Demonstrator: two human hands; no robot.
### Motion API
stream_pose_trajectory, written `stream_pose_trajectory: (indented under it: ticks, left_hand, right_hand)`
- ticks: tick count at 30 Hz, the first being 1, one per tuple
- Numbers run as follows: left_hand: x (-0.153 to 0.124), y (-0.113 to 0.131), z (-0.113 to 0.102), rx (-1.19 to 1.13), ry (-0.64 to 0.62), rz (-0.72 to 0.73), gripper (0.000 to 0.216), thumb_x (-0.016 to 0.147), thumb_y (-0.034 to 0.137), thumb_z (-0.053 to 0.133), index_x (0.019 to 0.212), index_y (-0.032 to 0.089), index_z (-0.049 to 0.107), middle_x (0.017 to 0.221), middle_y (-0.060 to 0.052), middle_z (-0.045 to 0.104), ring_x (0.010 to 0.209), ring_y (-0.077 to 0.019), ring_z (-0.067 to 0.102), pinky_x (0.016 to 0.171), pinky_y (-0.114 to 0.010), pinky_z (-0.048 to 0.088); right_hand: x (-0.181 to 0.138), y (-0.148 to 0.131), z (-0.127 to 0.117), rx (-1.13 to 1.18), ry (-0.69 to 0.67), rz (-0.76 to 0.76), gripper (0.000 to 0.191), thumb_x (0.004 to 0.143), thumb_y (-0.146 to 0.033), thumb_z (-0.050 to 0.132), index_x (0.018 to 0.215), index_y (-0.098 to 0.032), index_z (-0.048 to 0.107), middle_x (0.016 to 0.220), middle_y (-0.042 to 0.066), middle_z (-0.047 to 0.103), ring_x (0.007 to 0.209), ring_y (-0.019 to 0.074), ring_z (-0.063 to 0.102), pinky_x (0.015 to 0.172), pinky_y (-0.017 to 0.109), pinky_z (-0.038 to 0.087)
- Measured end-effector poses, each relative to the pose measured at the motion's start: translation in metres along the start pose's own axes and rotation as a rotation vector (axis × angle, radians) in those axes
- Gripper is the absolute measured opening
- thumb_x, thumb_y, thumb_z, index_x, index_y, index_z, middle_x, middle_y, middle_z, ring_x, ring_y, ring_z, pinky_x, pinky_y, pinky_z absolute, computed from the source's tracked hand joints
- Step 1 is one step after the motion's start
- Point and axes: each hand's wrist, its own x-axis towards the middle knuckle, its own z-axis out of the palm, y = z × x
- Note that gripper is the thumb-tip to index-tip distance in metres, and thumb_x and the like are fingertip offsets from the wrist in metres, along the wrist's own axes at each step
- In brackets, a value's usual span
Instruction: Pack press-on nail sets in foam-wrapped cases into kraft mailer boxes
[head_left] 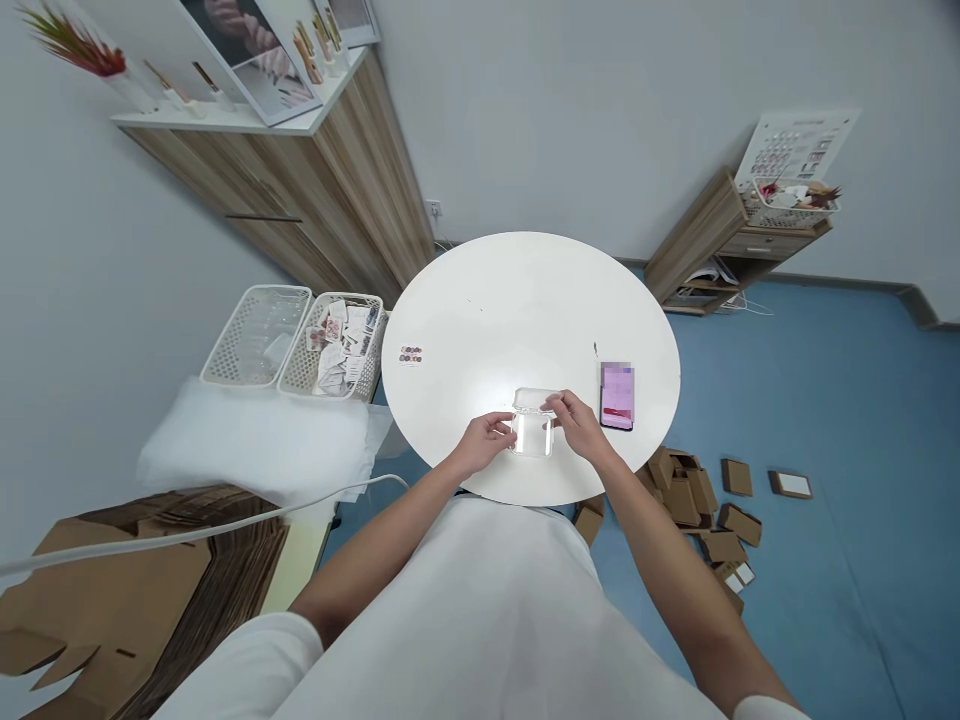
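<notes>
1. Head view, the main relation: a clear plastic box (532, 440) lies open on the white worktop (480, 300), near the edge closest to the person, between the left hand (491, 438) and the right hand (568, 415). It lies to the right of the left hand and to the left of the right hand; neither is clearly nearer, as the fingers of both reach its sides.

2. Head view, how the box lies: its lid (531, 398) is folded back on the far side of the base, so the opened piece has its long axis pointing away from the person.

3. Head view, left hand: thumb and fingers are parted and curved at the left side of the base. Whether they pinch the wall or only rest there, I cannot tell.

4. Head view, right hand: it comes in from the right, fingers bent, by the right end of the lid and the base's right side. How firmly it holds either part cannot be told.

5. Head view, nearby: a phone (617, 396) with a lit screen lies right of the right hand, apart from it; a small dotted card (410, 355) lies well to the left.
</notes>
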Motion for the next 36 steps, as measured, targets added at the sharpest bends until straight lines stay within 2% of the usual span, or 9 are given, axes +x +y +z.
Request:
stream_pose_trajectory:
  ticks: [4,8,11,15,19,23,26,33,36]
  left_hand:
    - [-0.004,-0.012,-0.003,0.009,0.017,0.023,0.043,0.066,0.028,0.067,0.105,0.015,0.055,0.073,-0.001,0.058,0.062,-0.0102,0.059,0.066,-0.026,0.045]
    - [-0.004,-0.026,-0.002,0.002,0.012,0.025,0.041,0.069,0.026,0.065,0.107,0.015,0.055,0.074,-0.001,0.058,0.062,-0.0095,0.059,0.064,-0.024,0.044]
    - [-0.002,-0.035,-0.002,0.019,0.061,0.03,0.039,0.07,0.026,0.064,0.106,0.015,0.056,0.077,-0.002,0.058,0.063,-0.009,0.058,0.064,-0.024,0.043]
    - [0.001,-0.04,-0.004,-0.007,0.109,0.043,0.037,0.07,0.027,0.064,0.105,0.015,0.057,0.076,-0.002,0.058,0.063,-0.0083,0.057,0.064,-0.024,0.043]
    - [0.004,-0.042,-0.009,-0.026,0.177,0.027,0.037,0.069,0.026,0.065,0.103,0.015,0.058,0.073,0.0,0.058,0.061,-0.0083,0.057,0.065,-0.024,0.043]
    - [0.007,-0.049,-0.012,-0.002,0.212,-0.008,0.036,0.068,0.027,0.064,0.101,0.014,0.058,0.071,0.0,0.057,0.06,-0.0083,0.056,0.064,-0.024,0.042]
    - [0.011,-0.055,-0.012,0.004,0.192,-0.033,0.036,0.069,0.027,0.063,0.102,0.014,0.057,0.071,0.001,0.055,0.059,-0.0084,0.055,0.063,-0.024,0.043]
    - [0.031,-0.061,-0.012,0.065,0.156,-0.079,0.036,0.071,0.025,0.058,0.106,0.015,0.057,0.071,0.001,0.053,0.059,-0.0076,0.049,0.062,-0.023,0.042]
    - [0.041,-0.062,-0.012,0.158,0.162,-0.101,0.037,0.069,0.02,0.057,0.107,0.016,0.058,0.078,0.0,0.054,0.063,-0.0082,0.049,0.065,-0.023,0.041]
  right_hand:
    - [0.002,0.011,0.011,0.14,-0.001,0.11,0.037,0.078,-0.05,0.047,0.098,-0.02,0.053,0.083,0.002,0.058,0.056,0.0115,0.059,0.065,0.032,0.049]
    - [0.001,0.029,0.021,0.23,0.096,0.25,0.044,0.073,-0.054,0.051,0.1,-0.019,0.056,0.076,0.001,0.056,0.053,0.0116,0.058,0.06,0.03,0.049]
    - [0.001,0.04,0.025,0.303,0.101,0.287,0.046,0.072,-0.054,0.054,0.104,-0.021,0.058,0.082,0.002,0.057,0.056,0.0114,0.057,0.061,0.029,0.05]
    - [-0.002,0.047,0.028,0.352,0.053,0.307,0.051,0.071,-0.051,0.055,0.115,-0.026,0.052,0.097,0.003,0.058,0.069,0.0128,0.058,0.065,0.028,0.05]
    - [-0.014,0.055,0.035,0.285,0.08,0.293,0.059,0.07,-0.045,0.059,0.123,-0.025,0.045,0.109,0.004,0.055,0.081,0.0148,0.058,0.072,0.03,0.048]
    - [-0.03,0.071,0.047,0.181,0.103,0.262,0.057,0.067,-0.04,0.06,0.119,-0.02,0.05,0.11,0.008,0.055,0.079,0.0149,0.057,0.075,0.033,0.047]
    - [-0.035,0.08,0.054,0.149,0.093,0.246,0.053,0.067,-0.039,0.058,0.117,-0.021,0.052,0.108,0.008,0.057,0.078,0.0156,0.057,0.075,0.035,0.048]
    - [-0.024,0.075,0.055,0.074,0.076,0.249,0.05,0.07,-0.034,0.052,0.118,-0.023,0.051,0.105,0.005,0.057,0.078,0.0155,0.056,0.076,0.035,0.047]
    - [-0.016,0.077,0.053,0.052,0.094,0.256,0.049,0.069,-0.033,0.051,0.117,-0.023,0.052,0.104,0.004,0.057,0.077,0.0151,0.056,0.077,0.035,0.046]
